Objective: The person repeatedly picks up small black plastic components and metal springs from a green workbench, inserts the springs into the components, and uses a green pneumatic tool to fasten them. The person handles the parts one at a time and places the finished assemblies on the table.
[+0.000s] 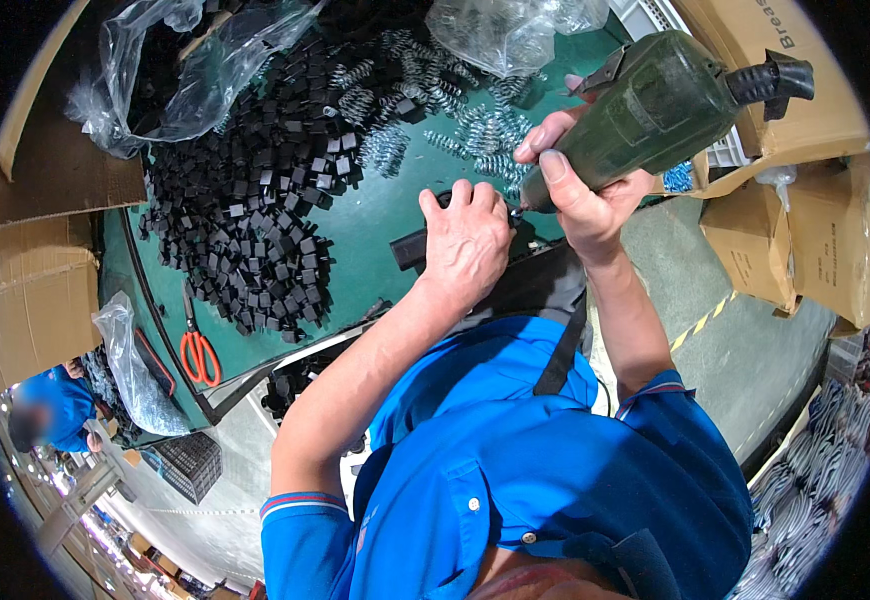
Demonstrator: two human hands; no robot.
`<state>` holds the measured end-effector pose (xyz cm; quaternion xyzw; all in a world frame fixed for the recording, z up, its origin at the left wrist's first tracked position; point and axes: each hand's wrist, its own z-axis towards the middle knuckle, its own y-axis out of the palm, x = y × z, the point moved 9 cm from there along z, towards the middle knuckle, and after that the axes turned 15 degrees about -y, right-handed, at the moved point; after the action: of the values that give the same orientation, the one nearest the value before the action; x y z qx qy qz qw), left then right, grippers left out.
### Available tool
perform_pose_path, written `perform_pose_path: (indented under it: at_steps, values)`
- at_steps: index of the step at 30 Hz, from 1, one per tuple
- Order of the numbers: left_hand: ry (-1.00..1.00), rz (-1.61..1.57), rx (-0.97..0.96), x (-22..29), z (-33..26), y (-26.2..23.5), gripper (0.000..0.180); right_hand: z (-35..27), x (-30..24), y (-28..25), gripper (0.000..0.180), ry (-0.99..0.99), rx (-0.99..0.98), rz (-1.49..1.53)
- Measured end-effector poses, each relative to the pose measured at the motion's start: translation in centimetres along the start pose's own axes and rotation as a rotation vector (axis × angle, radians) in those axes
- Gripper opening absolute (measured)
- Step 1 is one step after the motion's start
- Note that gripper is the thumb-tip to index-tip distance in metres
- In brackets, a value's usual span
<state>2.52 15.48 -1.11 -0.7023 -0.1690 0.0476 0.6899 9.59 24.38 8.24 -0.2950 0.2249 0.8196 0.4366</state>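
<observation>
My right hand (595,205) is wrapped round a dark green power screwdriver (645,115), which is tilted with its tip pointing down and left. That tip meets the work beside the fingers of my left hand (467,240). Under the left hand, at the table's near edge, is a black plastic part (408,250); the fingers press on it and hide most of it. Just beyond the hands lie loose metal coil springs (490,135). To their left spreads a large heap of small black plastic blocks (255,220).
Orange-handled scissors (198,352) lie at the left of the green table (395,195). Clear plastic bags (500,35) rest at the back. Cardboard boxes (40,290) stand on the left, and more boxes (800,235) on the right. Another person (60,408) is far left.
</observation>
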Motion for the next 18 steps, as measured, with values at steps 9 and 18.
perform_pose_path:
  at_steps: [9,18]
  values:
    - [0.019,-0.094,0.1,0.0,0.0,-0.9,0.018,-1.1,0.6,1.0,0.054,0.029,-0.104,-0.077]
    - [0.018,-0.073,0.101,0.0,-0.1,-0.4,0.02,-4.0,2.5,2.1,0.063,0.133,-0.187,0.081]
